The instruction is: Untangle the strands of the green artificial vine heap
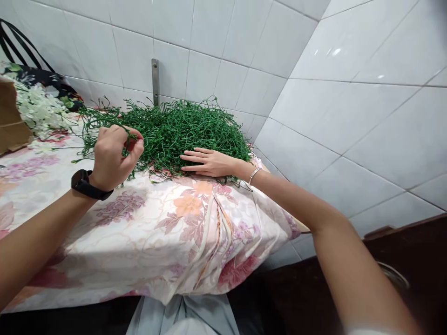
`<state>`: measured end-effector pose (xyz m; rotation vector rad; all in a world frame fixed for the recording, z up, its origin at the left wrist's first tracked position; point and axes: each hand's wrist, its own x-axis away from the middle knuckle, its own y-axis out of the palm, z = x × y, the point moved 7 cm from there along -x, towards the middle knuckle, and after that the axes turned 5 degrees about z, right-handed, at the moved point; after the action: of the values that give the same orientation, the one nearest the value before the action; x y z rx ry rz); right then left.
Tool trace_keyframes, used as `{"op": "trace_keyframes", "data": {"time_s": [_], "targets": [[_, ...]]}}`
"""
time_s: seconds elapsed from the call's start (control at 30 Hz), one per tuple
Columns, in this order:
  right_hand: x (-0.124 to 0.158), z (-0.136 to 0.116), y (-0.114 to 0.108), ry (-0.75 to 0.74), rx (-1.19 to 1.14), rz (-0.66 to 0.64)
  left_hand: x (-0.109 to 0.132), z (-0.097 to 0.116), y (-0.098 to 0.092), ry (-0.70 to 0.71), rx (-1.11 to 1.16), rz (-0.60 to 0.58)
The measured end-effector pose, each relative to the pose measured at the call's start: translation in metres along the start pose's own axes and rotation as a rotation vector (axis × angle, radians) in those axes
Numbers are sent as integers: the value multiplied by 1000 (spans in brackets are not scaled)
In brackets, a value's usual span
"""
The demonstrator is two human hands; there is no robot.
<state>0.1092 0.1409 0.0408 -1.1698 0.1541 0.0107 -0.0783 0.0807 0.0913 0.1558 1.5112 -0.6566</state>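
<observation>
A large tangled heap of thin green artificial flower stems (202, 125) lies on the flowered cloth, against the tiled wall. My left hand (117, 151), with a black band on its wrist, is closed at the heap's left side, thumb and forefinger pinched on a green stem. My right hand (209, 163) rests on the front edge of the heap with its fingers spread and stretched out over the stems. A thin bracelet (254, 175) circles the right wrist.
White artificial flowers (44, 109) lie at the left, beside a brown cardboard piece (12, 116). Behind them stands a dark floral bag (64, 88) with black handles. A metal bracket (155, 81) is fixed to the wall. The flowered tablecloth (132, 246) hangs over the front edge.
</observation>
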Motion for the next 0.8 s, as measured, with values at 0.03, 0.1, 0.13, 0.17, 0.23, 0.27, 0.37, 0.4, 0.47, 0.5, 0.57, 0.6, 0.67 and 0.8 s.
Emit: {"op": "trace_keyframes", "data": {"time_s": [0.03, 0.1, 0.13, 0.17, 0.23, 0.27, 0.37, 0.4, 0.47, 0.5, 0.57, 0.6, 0.67, 0.8], "targets": [[-3, -2, -4, 17, -35, -3, 0, 0, 0, 5, -5, -5], [-6, -9, -16, 71, -132, -8, 1, 1, 1, 17, -4, -7], [-6, -14, -24, 90, -191, -11, 1, 1, 1, 24, 0, -8], [-6, -21, -33, 89, -248, -12, 1, 1, 1, 30, 5, -10], [-3, -35, -51, 76, -324, 30, 2, 2, 2, 38, 14, -15], [1, -39, -60, 83, -319, 73, 3, 2, 2, 38, 21, -16], [20, -51, -69, 45, -147, 199, 4, 4, 4, 35, 51, -30], [29, -56, -63, -24, -83, 181, 5, 5, 5, 38, 61, -41], [47, -61, -39, -172, -2, 70, 6, 9, 8, 57, 76, -65], [56, -55, -26, -174, 27, 31, 7, 10, 9, 66, 77, -78], [67, -34, -9, -35, 82, 43, 8, 13, 10, 80, 79, -94], [71, -23, -5, 38, 96, 65, 8, 14, 10, 84, 82, -98], [72, -13, -1, 115, 92, 80, 8, 16, 10, 85, 86, -101], [56, -27, -32, 257, 89, 81, 9, 19, 10, 97, 83, -110]]}}
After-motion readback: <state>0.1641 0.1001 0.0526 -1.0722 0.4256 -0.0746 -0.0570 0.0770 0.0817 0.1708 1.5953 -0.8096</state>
